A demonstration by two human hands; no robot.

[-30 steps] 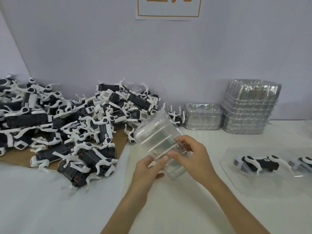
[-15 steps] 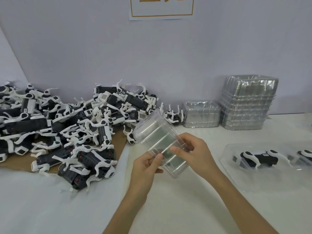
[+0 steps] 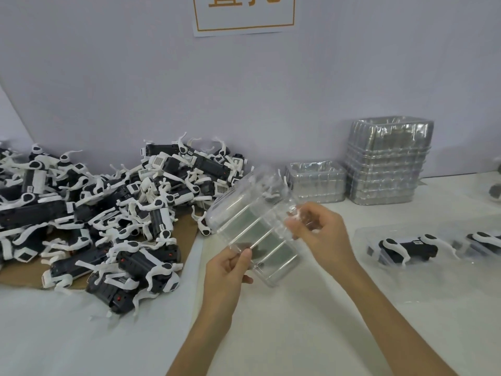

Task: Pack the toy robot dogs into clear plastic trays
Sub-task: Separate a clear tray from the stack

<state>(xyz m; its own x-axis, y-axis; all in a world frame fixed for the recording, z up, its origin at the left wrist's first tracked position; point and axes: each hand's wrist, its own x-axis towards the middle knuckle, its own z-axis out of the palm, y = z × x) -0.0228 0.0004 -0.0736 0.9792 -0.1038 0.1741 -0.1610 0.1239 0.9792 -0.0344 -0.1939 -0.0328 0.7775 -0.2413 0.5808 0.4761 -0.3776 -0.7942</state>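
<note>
**Gripping 1 clear tray over the table**

Heaped at far left: a tangled pile of toy robot dogs (image 3: 108,213), with boxy matte-black bodies, curved white legs and barcode stickers on some. Lying beneath them, a flat brown cardboard sheet (image 3: 187,234) on the white table (image 3: 298,321).

Just right of the pile, pinching the near edge of a clear plastic tray (image 3: 254,229) between thumb and curled fingers: the left hand (image 3: 227,270). Held off the table and tilted, glossy, ribbed along its length, rounded at the corners, with nothing inside.

Clasping the tray's right edge with bent fingers: the right hand (image 3: 322,234). High above on the pale wall, a white sign (image 3: 244,14) with an orange border.

Standing behind against the wall: a low stack of nested trays (image 3: 315,180), then a taller stack (image 3: 387,164), both shiny and silvery.

Lying flat at far right: a packed tray (image 3: 393,280) holding 1 black-and-white dog (image 3: 409,246) on its side, and part of a 2nd dog (image 3: 485,240) at the frame edge.
</note>
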